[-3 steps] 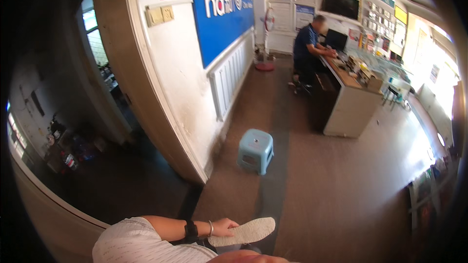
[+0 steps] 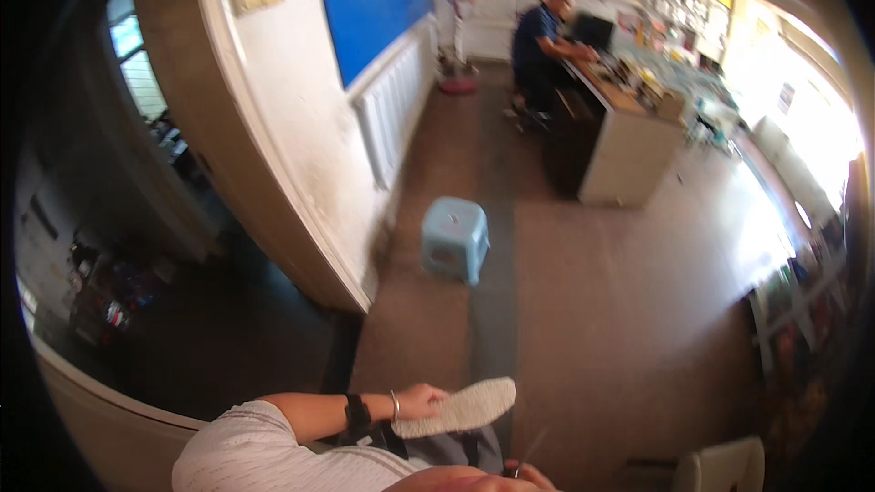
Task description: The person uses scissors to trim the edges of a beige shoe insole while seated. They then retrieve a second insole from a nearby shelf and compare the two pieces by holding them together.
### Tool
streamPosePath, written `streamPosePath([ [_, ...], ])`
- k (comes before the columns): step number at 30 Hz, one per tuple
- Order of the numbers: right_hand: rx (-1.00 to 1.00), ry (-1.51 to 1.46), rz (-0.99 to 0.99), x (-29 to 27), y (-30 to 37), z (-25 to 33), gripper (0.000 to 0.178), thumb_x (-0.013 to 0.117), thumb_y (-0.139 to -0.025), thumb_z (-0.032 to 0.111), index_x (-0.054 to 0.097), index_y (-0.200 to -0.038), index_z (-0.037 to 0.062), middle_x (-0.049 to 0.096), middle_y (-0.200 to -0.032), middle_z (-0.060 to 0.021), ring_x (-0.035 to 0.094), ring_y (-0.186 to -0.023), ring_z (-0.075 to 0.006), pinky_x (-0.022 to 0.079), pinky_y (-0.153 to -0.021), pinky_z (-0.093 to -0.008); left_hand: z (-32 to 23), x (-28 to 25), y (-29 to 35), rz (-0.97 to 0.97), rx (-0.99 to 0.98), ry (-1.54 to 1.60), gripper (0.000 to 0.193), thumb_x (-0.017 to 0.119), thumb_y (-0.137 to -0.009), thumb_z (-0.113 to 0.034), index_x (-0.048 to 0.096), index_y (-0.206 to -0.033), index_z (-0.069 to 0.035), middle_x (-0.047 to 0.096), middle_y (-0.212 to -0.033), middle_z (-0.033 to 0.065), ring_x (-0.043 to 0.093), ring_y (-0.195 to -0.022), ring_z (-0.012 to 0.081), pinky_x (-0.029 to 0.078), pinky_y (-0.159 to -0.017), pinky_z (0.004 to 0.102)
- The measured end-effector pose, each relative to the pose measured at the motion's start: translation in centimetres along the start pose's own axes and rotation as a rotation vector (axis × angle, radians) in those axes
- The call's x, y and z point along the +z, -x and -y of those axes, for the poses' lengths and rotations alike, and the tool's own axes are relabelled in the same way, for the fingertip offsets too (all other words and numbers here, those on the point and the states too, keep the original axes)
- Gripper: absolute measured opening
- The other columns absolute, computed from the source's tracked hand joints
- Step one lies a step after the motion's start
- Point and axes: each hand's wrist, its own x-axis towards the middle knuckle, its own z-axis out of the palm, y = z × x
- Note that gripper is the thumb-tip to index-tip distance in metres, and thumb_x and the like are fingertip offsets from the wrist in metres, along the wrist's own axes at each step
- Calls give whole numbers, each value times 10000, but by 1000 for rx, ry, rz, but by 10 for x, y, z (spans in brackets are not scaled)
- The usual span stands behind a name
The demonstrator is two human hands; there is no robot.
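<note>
My left hand [image 2: 421,401] is closed on the heel end of a cream, rough-textured shoe insole [image 2: 478,405], thumb on top. A black band and a silver bangle circle that wrist. The insole lies above my grey-clad lap [image 2: 451,448], its broad end pointing right. At the lower edge, only part of my right hand [image 2: 536,477] shows, fingers bent together. A thin, pale, blurred sliver [image 2: 536,445] sticks up from it; its kind is too smeared to make out. The rest of that hand is cut off by the frame.
A light blue plastic stool [image 2: 456,239] stands ahead on the brown floor. Farther off, a person [image 2: 542,46] sits at a desk [image 2: 633,159]. A doorframe [image 2: 246,128] rises at left. A pale chair back [image 2: 725,466] is at lower right, near a rack [image 2: 793,301].
The view has tipped downward, so the room sits higher in the picture. My right hand's fingers, the thin sliver and the chair back have come into sight. The left hand keeps hold of the insole.
</note>
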Motion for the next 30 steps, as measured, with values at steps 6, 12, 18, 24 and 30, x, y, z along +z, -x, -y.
streamPosePath([
  [6, -68, 143, -110, 13, 15, -53, 424, 624, -876, 173, 439, -1224, 16, 637, -1044, -155, 621, -902, -201, 459, -809, -295, 53, 91, -13, 149, 92, 206, 426, 574, -805, -74, 551, -1227, -29, 659, -1082, 104, 606, -934, 128, 460, -865, 291],
  [12, -296, -178, -337, 59, 18, -130, 361, 564, -920, 214, 462, -1188, -4, 623, -860, -97, 599, -766, -168, 472, -699, -279, 78, 119, -9, 6, 161, 245, 402, 564, -810, -90, 539, -1196, 21, 630, -1068, 75, 581, -946, 135, 477, -835, 301],
  [18, -495, -38, -470, 74, 20, -153, 476, 563, -912, 344, 451, -1234, 12, 616, -913, -87, 600, -787, -132, 417, -647, -218, 61, 129, 4, 42, 346, 599, 518, 554, -804, -4, 444, -1310, 1, 594, -1161, 159, 594, -993, 171, 460, -856, 277],
  [24, -645, 44, -492, 82, 25, -128, 545, 561, -907, 366, 415, -1284, 1, 610, -934, -105, 600, -790, -155, 420, -660, -222, 11, 114, 59, 78, 320, 670, 604, 543, -794, 32, 404, -1365, -105, 581, -915, 87, 576, -807, 129, 471, -789, 277],
  [30, -677, -30, -502, 53, 20, -140, 536, 554, -911, 367, 420, -1283, 5, 601, -924, -94, 591, -791, -151, 422, -666, -229, 2, 128, 68, -50, 422, 371, 602, 509, -768, 48, 426, -1340, -120, 572, -1085, 148, 593, -914, 271, 462, -825, 332],
])
